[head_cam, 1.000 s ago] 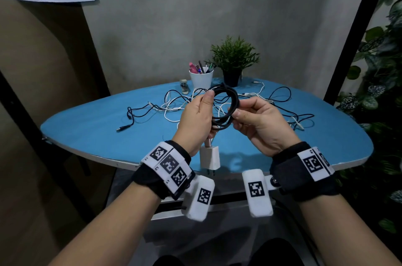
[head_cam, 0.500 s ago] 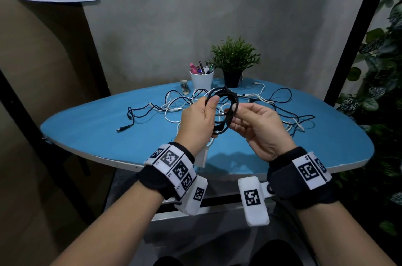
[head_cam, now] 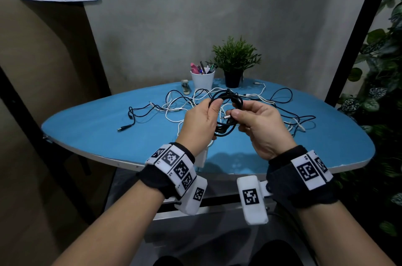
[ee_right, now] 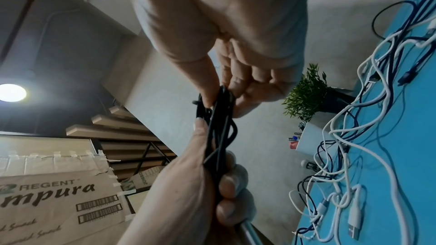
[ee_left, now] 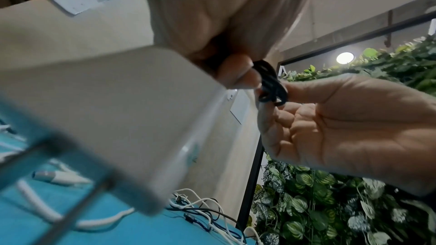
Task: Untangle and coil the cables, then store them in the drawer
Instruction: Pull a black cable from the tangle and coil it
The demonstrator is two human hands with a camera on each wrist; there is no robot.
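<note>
A black cable coil (head_cam: 226,100) is held upright above the blue table (head_cam: 108,126), between both hands. My left hand (head_cam: 206,115) grips the coil's left side, thumb on top. A white adapter (head_cam: 201,158) hangs below this hand; it fills the left wrist view as a blurred block (ee_left: 118,109). My right hand (head_cam: 245,117) pinches the cable's end, whose metal plug (head_cam: 226,117) points left. In the right wrist view the coil (ee_right: 219,129) runs from the right fingers down into the left hand (ee_right: 188,183). More tangled black and white cables (head_cam: 180,109) lie on the table behind.
A white cup of pens (head_cam: 202,80), a potted plant (head_cam: 233,65) and a small stapler-like object (head_cam: 185,89) stand at the table's back. Loose cables (ee_right: 349,137) spread across its middle and right. A black post (head_cam: 352,32) and foliage (head_cam: 382,83) stand to the right.
The right hand left the coil's side and now pinches the plug end. The left thumb slid over the coil's top, and the loop looks narrower.
</note>
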